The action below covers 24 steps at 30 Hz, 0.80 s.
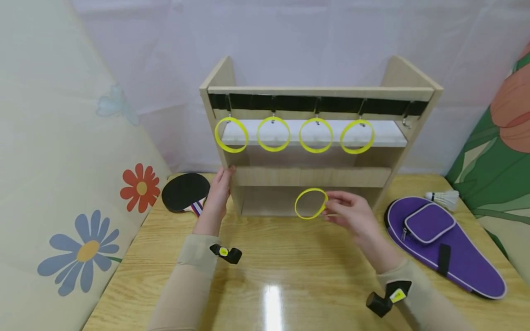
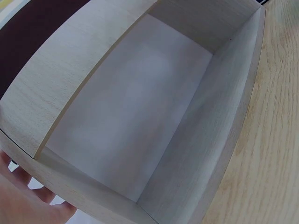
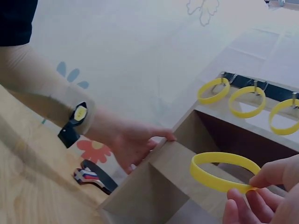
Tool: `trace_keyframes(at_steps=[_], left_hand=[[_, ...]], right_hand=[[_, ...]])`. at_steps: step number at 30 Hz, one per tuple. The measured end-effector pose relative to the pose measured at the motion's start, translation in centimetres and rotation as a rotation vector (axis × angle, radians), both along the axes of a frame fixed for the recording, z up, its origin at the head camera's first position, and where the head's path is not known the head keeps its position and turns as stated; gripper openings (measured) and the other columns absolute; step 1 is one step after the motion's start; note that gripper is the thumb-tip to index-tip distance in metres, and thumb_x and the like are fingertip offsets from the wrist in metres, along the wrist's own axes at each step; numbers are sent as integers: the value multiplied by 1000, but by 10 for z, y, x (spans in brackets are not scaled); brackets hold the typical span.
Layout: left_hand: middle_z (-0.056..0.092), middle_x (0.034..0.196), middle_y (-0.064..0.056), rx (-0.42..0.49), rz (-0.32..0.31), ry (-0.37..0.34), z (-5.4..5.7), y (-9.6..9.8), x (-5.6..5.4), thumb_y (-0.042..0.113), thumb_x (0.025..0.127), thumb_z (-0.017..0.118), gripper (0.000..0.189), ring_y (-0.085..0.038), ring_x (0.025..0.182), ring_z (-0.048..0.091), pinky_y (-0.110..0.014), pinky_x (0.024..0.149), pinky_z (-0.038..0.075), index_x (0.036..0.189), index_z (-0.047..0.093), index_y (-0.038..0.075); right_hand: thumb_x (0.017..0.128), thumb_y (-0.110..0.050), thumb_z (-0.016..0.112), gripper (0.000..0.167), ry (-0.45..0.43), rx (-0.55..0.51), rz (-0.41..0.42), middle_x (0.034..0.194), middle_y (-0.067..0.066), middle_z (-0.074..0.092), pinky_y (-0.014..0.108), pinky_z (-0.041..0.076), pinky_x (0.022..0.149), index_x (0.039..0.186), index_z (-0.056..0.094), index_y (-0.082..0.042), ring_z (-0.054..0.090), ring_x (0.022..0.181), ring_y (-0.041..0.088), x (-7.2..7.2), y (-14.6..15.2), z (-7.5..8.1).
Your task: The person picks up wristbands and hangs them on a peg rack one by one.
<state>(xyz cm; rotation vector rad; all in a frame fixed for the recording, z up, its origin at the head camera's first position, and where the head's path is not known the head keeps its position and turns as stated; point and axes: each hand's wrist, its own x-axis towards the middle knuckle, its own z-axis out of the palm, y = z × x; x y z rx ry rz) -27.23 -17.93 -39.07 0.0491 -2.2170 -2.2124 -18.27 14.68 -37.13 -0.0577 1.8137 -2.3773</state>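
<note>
In the head view my right hand (image 1: 349,211) pinches a yellow wristband (image 1: 296,207) by its right side, in front of the lower part of a wooden shelf (image 1: 310,177). The right wrist view shows thumb and fingertips on the edge of this wristband (image 3: 224,184). My left hand (image 1: 219,191) holds the left side panel of the shelf by its front edge. Several like wristbands (image 1: 273,151) hang in a row from metal hooks on the black strip (image 1: 296,102). At the strip's right end, one hook (image 1: 406,122) carries no band.
A table tennis bat (image 1: 186,191) lies left of the shelf. To the right are a purple bat case (image 1: 459,257) and a white shuttlecock (image 1: 445,199). The wooden table (image 1: 265,257) stretches in front, and printed cloths hang at the sides and back.
</note>
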Motion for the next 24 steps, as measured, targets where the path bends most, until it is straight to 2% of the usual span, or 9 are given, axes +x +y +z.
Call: trace_keyframes(at_steps=[2, 7, 12, 19, 24], left_hand=[[34, 154, -12, -3, -2, 0, 0, 0, 0, 37, 102, 41, 55, -26, 144, 25, -51, 121, 15, 155, 32, 24], [34, 155, -12, 2, 2, 0, 1, 1, 1, 37, 102, 40, 55, -25, 144, 25, -51, 121, 15, 155, 32, 24], [36, 153, -12, 8, 3, 3, 0, 1, 1, 36, 103, 40, 54, -25, 143, 26, -50, 121, 16, 154, 34, 22], [36, 153, -12, -1, 8, 0, 0, 1, 1, 36, 103, 40, 54, -25, 143, 26, -50, 121, 16, 154, 34, 21], [36, 153, -14, -1, 15, -3, 0, 1, 1, 36, 102, 40, 55, -26, 143, 27, -50, 121, 16, 154, 34, 19]], right_hand=[[92, 9, 55, 26, 11, -19, -4, 80, -3, 68, 23, 57, 69, 99, 67, -13, 68, 73, 11, 0, 5, 7], [93, 9, 54, 29, 39, -69, -24, 79, -2, 68, 23, 57, 70, 95, 69, -16, 69, 73, 11, 3, 20, 25], [95, 7, 55, 27, 90, -116, -43, 83, -1, 70, 25, 58, 71, 98, 71, -14, 69, 74, 12, 4, 40, 38], [94, -1, 62, 17, 127, -134, -125, 88, 0, 70, 23, 57, 72, 105, 68, -12, 69, 77, 13, 4, 66, 52], [94, 2, 61, 18, 159, -239, -136, 92, 4, 70, 25, 58, 72, 106, 69, -8, 70, 80, 16, 5, 80, 60]])
